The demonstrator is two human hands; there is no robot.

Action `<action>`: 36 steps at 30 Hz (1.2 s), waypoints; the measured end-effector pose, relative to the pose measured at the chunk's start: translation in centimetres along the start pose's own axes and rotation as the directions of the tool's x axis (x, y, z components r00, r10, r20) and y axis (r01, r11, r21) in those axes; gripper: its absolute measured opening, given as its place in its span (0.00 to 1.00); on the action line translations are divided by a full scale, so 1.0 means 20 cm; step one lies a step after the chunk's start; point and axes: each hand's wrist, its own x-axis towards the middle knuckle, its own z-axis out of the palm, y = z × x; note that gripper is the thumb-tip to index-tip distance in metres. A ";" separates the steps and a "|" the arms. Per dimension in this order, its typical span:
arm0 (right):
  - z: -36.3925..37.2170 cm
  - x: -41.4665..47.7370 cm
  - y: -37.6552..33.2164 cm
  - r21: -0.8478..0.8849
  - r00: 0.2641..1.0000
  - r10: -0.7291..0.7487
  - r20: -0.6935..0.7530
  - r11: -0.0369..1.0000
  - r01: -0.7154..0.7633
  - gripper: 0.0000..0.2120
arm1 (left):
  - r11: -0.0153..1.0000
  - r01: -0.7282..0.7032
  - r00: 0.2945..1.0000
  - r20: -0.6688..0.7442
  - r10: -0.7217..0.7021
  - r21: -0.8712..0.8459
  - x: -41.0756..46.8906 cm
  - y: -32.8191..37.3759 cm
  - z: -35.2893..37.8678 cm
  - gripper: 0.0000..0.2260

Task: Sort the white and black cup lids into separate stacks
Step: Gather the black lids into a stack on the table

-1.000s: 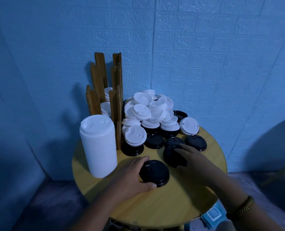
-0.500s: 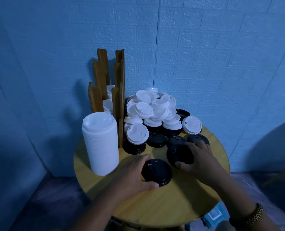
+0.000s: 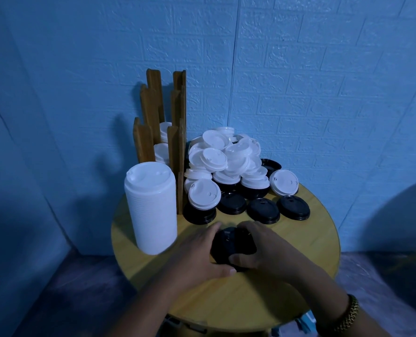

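- So both hands are wrapped around the small black stack (image 3: pixel 233 246) near the front middle of the counter (image 3: pixel 323 251), just right of the tall white stack (image 3: pixel 153 207).
- Left hand (image 3: pixel 197 254) cups the stack's left side, fingers (image 3: pixel 214 229) curled round the far edge and thumb along the near rim. Clamped on it, I'd say.
- Right hand (image 3: pixel 267 249) sits on the right side, thumb pressed onto the top near the front, so it's closed on the black lids too. It looks like a lid is being seated onto the stack, but I can't tell if it's fully nested.
- The relation that matters: the next loose black lids (image 3: pixel 262 210) lie just behind the black stack, away from the person and a bit to the right. The right hand is nearer to them.
- These lids are round, so no long axis to worry about; they lie flat, tops up.
- The mixed pile (image 3: pixel 226 164) sits further back, white lids heaped on black ones.
- Containers: the wooden holder (image 3: pixel 175 152) behind the white stack has some white lids in its slots, can't tell how many.
- Judging by that pile, plenty of sorting is left.
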 end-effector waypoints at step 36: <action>-0.06 -0.06 0.13 0.197 0.999 -0.033 -0.019 0.980 0.036 0.29 | 1.000 -0.007 1.000 0.008 0.007 -0.026 -0.01 0.00 0.00 0.46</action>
